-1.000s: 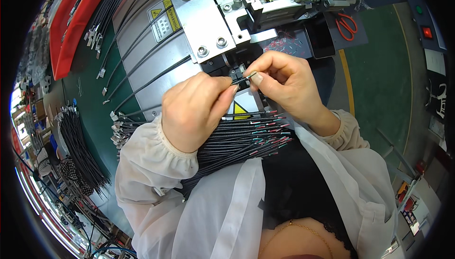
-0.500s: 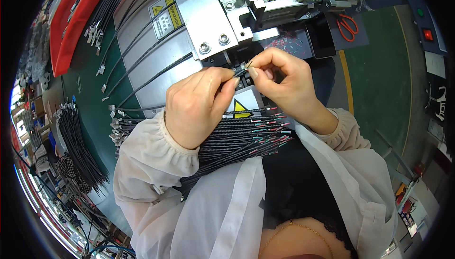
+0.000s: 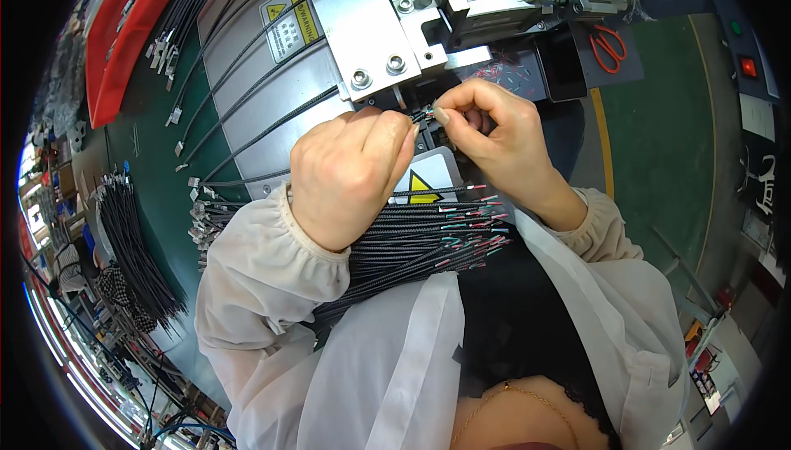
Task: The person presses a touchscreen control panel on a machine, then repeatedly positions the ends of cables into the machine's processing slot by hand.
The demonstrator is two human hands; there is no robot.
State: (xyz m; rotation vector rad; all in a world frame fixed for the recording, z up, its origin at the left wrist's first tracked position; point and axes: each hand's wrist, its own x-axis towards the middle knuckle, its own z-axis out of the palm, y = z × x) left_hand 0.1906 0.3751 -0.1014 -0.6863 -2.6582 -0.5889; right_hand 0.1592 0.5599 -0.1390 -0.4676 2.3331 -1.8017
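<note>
My left hand is closed, its fingers curled and the thumb along the side, around a black braided cable whose short end pokes out at the fingertips. Facing it, my right hand pinches thumb and forefinger together at the small wire ends of that cable; the exact grip is partly hidden by the fingers. Both hands meet just under the metal head of a bench machine. Below them, against my body, lies a bundle of black braided cables with red, white and green wire tips toward the right.
Several cables with metal plugs lie across the machine's grey cover. Red-handled scissors and a black flat, phone-like object rest at the right, beside wire scraps. Red bins and another cable bundle are at the left.
My left hand has rolled over a little, its knuckles now turned up and the thumb less visible. The right fingertips stay at the cable end. The whole view has shifted slightly.
</note>
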